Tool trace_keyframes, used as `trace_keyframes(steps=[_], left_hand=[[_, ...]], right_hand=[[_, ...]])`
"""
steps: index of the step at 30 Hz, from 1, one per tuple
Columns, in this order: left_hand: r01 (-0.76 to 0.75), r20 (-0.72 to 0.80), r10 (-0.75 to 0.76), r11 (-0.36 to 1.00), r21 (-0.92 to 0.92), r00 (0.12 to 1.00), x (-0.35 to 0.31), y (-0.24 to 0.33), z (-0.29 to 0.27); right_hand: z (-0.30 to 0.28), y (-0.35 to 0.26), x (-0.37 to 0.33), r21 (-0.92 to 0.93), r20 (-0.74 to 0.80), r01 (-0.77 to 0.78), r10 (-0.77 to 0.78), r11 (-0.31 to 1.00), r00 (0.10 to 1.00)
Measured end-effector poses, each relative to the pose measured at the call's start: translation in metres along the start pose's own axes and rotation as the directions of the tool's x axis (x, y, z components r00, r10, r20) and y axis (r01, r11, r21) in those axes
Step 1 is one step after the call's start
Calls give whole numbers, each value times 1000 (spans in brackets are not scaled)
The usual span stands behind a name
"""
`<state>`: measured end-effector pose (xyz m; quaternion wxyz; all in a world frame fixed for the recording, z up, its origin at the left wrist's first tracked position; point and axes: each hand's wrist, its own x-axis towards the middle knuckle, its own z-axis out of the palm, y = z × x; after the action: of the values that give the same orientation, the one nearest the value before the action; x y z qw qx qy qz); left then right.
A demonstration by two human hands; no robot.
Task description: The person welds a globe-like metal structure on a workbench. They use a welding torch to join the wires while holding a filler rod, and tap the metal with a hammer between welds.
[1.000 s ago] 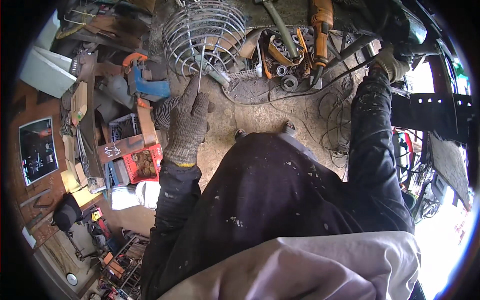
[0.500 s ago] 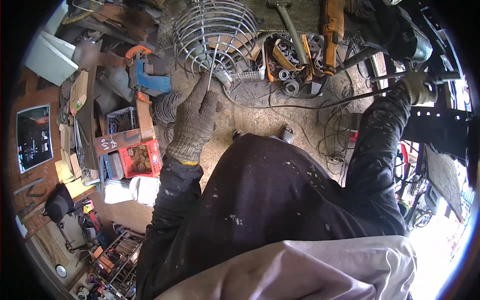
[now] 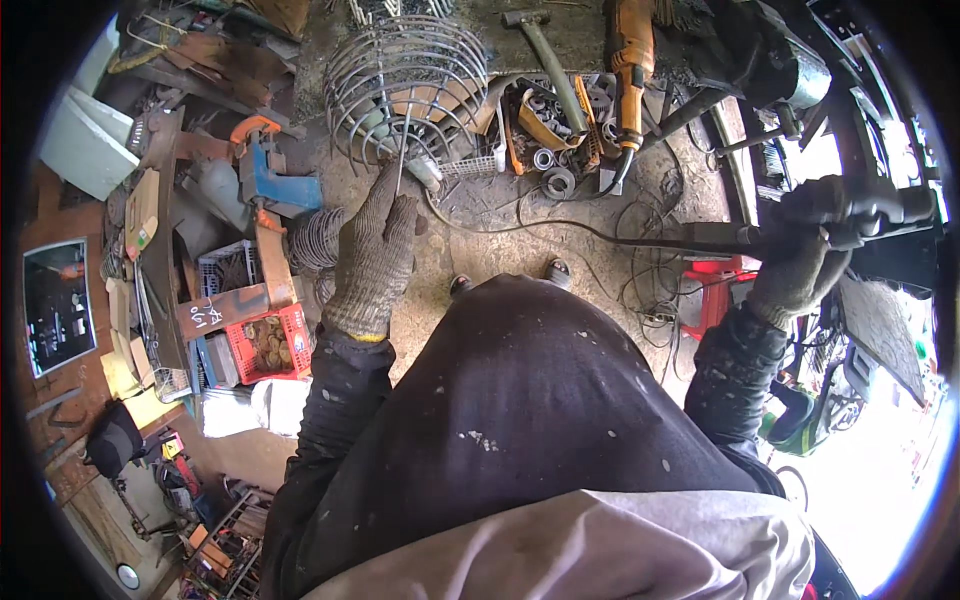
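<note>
My left hand [image 3: 372, 255], in a grey knitted glove, is closed around a thin metal rod [image 3: 402, 155]. The rod points away from me, across the near side of a round cage of bent metal bars [image 3: 405, 75]. Far to the right, my gloved right hand [image 3: 800, 275] is closed at a dark tool handle [image 3: 900, 207], whose kind I cannot make out. A black cable [image 3: 640, 241] runs along the floor side toward that hand. Dark shapes around the right fingers partly hide the grip.
Beyond the cage lie a hammer [image 3: 548, 70], an orange power tool [image 3: 631, 75] and a metal ring [image 3: 558, 182]. A blue clamp-like tool [image 3: 270, 175] and a red crate [image 3: 268, 345] stand at left. A red stool-like object [image 3: 712, 300] is at right, near looped cables.
My right hand has come nearer to me and turned, and more dark shapes show around its grip. The whole scene has shifted left. My left hand keeps its hold on the rod.
</note>
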<state>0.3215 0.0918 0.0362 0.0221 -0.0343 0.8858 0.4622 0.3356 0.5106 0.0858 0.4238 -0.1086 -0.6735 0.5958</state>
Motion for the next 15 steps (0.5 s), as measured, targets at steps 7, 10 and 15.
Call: trace_keyframes(steps=[7,10,15], left_hand=[[-101,-1,101,994,36,995,7,-37,2],[-313,7,314,940,134,949,5,-38,2],[-19,8,20,998,-55,1000,0,-15,0]], right_hand=[[-34,54,-18,140,245,-51,16,989,969],[-36,53,-28,-220,340,95,-15,971,940],[1,21,-48,189,303,-446,380,875,874]])
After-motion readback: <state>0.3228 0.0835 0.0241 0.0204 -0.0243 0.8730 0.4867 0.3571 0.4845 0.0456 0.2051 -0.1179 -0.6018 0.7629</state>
